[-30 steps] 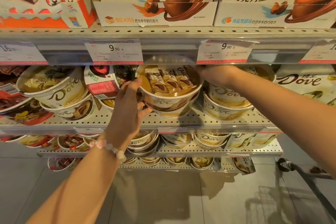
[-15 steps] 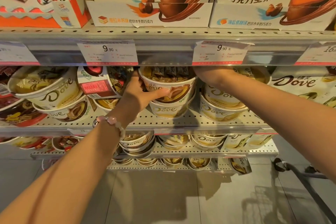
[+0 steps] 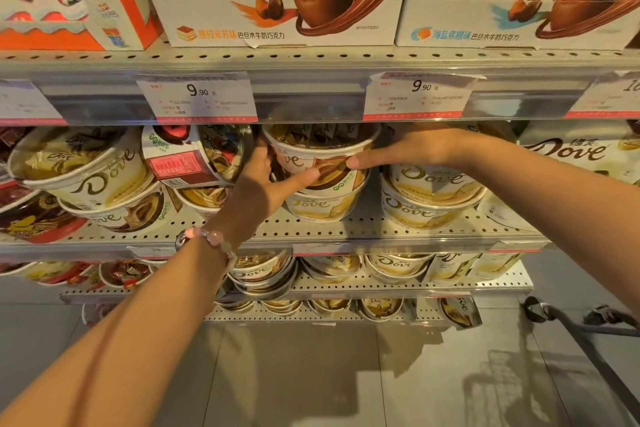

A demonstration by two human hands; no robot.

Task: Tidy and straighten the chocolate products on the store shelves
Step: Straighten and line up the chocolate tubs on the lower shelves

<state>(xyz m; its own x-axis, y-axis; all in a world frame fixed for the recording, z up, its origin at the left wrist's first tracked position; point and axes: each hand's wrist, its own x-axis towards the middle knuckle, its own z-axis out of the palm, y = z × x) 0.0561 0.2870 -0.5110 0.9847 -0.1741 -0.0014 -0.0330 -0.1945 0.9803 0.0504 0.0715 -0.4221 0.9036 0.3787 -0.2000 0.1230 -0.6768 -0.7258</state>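
Nearest: two bare forearms reach up to the middle shelf [image 3: 346, 218]; a bead bracelet [image 3: 211, 239] sits on the left wrist.

Left hand [image 3: 263, 180] cups the left wall of the upper Dove tub [image 3: 322, 156], thumb lying across its front, fingers going round behind where they are hidden. Right hand [image 3: 412, 149] holds the tub's right wall, thumb tip on the front label, fingers out of sight behind the rim. Grip: both hands curled round the tub from opposite sides.

The tub sits stacked on a second Dove tub [image 3: 322, 206], under the price-tag rail [image 3: 311, 104], roughly upright.

Handling, judged: thin paper or plastic wall, clear lid, loose wrapped pieces inside. Light, slightly crushable, smooth surface. Hold low on the wall from both sides, not by the lid.

Behind and left: one tilted Dove tub [image 3: 79, 166] and one lying on its side [image 3: 207, 156], both not yet straightened. Right: another stack of two [image 3: 429, 194].
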